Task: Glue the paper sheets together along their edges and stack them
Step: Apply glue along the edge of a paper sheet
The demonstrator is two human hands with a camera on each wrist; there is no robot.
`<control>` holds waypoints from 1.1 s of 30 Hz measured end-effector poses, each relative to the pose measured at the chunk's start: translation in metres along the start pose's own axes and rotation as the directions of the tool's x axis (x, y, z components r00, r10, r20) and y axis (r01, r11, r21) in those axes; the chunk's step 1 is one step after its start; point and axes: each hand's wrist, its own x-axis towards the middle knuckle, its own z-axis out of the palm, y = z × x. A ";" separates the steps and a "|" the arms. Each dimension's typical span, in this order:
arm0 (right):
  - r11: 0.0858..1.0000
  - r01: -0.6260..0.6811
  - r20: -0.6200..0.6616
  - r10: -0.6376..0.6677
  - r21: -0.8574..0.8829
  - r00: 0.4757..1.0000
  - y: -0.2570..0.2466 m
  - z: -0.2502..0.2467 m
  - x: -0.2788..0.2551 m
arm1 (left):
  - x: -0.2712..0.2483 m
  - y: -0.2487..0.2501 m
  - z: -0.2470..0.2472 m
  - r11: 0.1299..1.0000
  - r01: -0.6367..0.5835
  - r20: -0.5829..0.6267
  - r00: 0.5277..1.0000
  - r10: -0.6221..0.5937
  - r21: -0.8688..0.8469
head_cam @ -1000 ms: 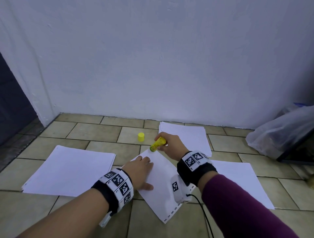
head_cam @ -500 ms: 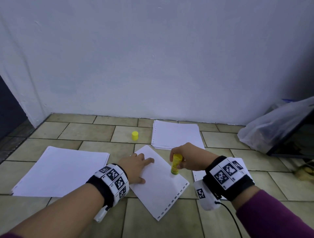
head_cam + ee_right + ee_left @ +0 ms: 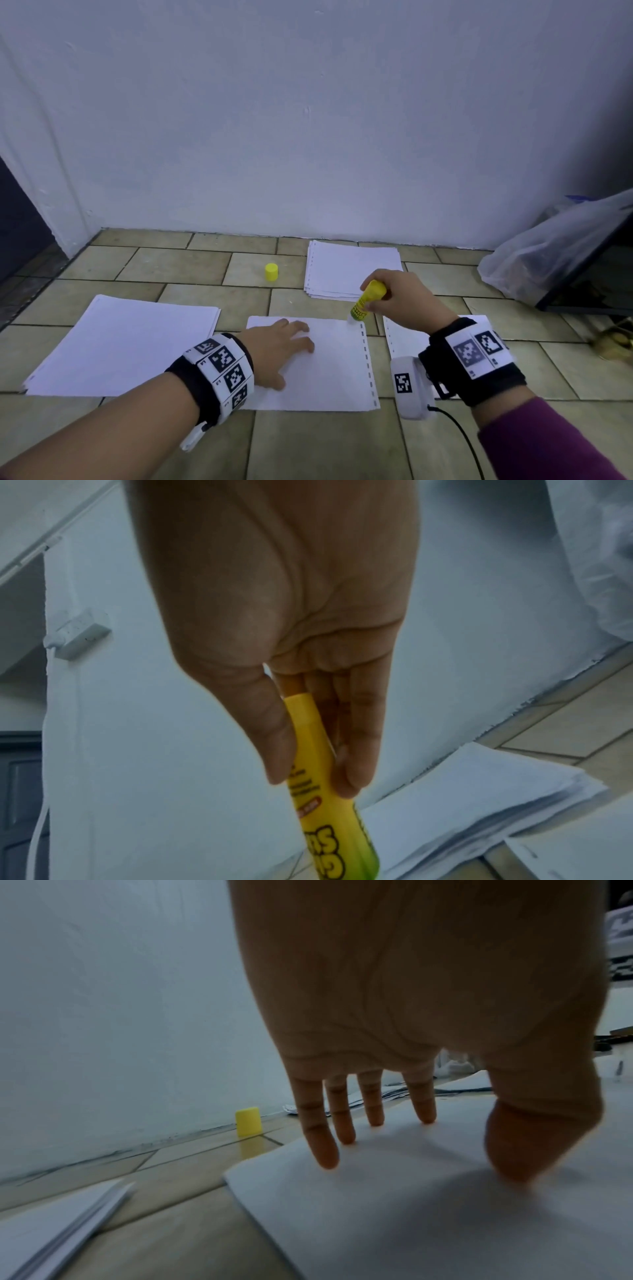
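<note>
A white paper sheet (image 3: 335, 370) with a punched right margin lies square on the tiled floor in front of me. My left hand (image 3: 281, 349) presses flat on its left half, fingers (image 3: 373, 1110) straight and spread. My right hand (image 3: 404, 298) grips a yellow glue stick (image 3: 368, 299), tilted, with its tip touching the sheet's far right corner. Thumb and fingers (image 3: 359, 750) pinch the glue stick (image 3: 318, 777) in the right wrist view. The yellow cap (image 3: 271, 272) stands on the floor beyond the sheet.
A paper stack (image 3: 123, 342) lies to the left, another paper stack (image 3: 352, 269) by the wall, and a sheet (image 3: 407, 335) under my right wrist. A clear plastic bag (image 3: 555, 250) and a dark panel (image 3: 596, 284) sit at the right.
The sheet has turned from a slant to lie square. My right hand has carried the glue stick from the sheet's right edge up to its far right corner. The left hand stayed on the paper.
</note>
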 end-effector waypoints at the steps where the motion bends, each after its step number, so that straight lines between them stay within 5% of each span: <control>1: 1.000 -0.008 -0.015 0.008 0.005 1.000 0.000 0.003 0.002 | 0.000 0.000 0.001 1.000 -0.004 0.021 1.000 0.005 -0.007; 17: 0.991 0.014 -0.037 -0.009 0.130 0.999 -0.019 0.062 0.030 | 0.003 0.001 -0.001 0.999 0.019 -0.013 1.000 -0.020 -0.045; 27: 0.977 0.064 0.206 -0.021 -0.204 0.978 -0.006 0.019 0.012 | 0.003 0.000 -0.005 0.999 0.027 0.032 0.999 -0.026 -0.034; 33: 0.966 0.064 0.237 -0.003 -0.251 0.971 0.005 0.009 0.000 | 0.005 0.000 -0.003 0.998 0.050 0.007 0.999 -0.050 0.040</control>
